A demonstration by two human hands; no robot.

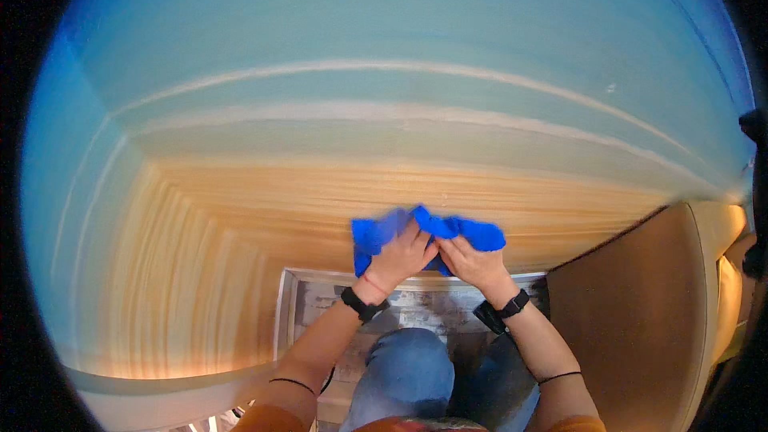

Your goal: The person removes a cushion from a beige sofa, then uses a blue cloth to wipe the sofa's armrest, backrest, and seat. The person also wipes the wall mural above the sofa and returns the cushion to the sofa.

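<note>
Both hands are on a bright blue cloth (480, 234), which is bunched up low in front of a wall (336, 192) painted in orange and tan streaks. My left hand (399, 255) lies over the cloth's left part, and its fingers reach up into the folds. On the right part, my right hand (471, 261) grips the cloth with bent fingers. The two hands nearly meet in the middle. Whether the cloth presses on the wall cannot be made out for certain.
Pale stripes cross the blue upper wall (384, 24). A light skirting board (285, 306) edges the wood-look floor (324, 306). To the right stands a brown upholstered panel (624, 306), seemingly a seat back. My knee (411, 366) is bent below the hands.
</note>
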